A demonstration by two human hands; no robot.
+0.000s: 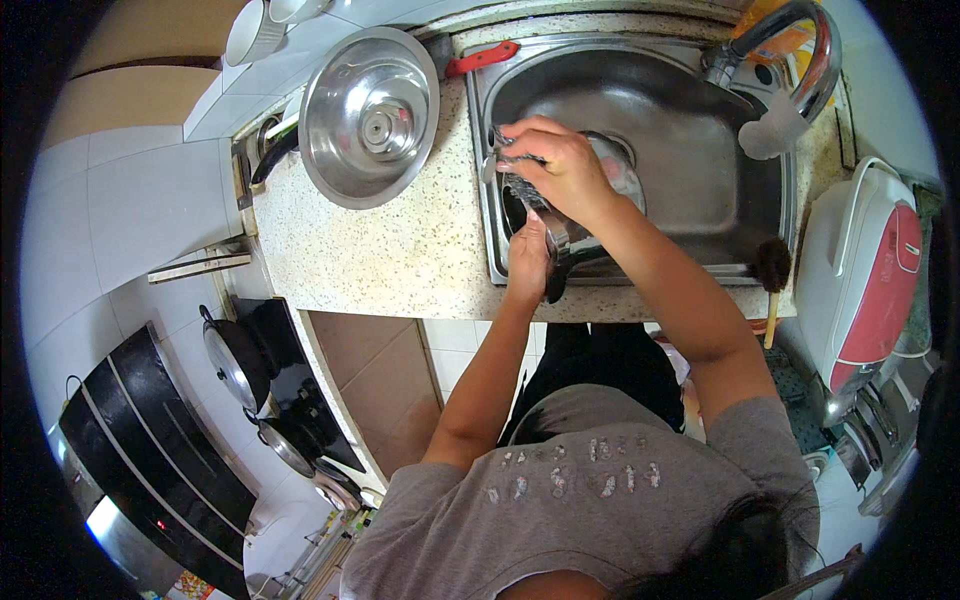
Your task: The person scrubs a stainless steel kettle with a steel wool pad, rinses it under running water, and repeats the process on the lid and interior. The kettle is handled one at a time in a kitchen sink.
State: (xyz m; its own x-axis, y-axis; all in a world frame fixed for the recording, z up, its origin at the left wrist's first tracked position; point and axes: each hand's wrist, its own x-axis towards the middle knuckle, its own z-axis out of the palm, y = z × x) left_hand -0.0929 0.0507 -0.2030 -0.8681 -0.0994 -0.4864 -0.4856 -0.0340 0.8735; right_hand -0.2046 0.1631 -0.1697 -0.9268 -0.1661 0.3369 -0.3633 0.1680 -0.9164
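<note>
My right hand is over the left part of the stainless steel sink, its fingers bent around a steel wool scourer. Just below it, my left hand grips the side of a shiny metal pan, tilted at the sink's front left. A black handle shows beside my left hand. The scourer lies against the pan; my fingers hide part of both. Behind my right wrist a round, shiny item rests in the sink, partly covered; its kind is unclear.
A steel basin sits on the speckled counter, left of the sink. A red-handled knife lies by the sink's back left corner. The curved faucet rises at back right. A brush and a white-and-red rice cooker are at right.
</note>
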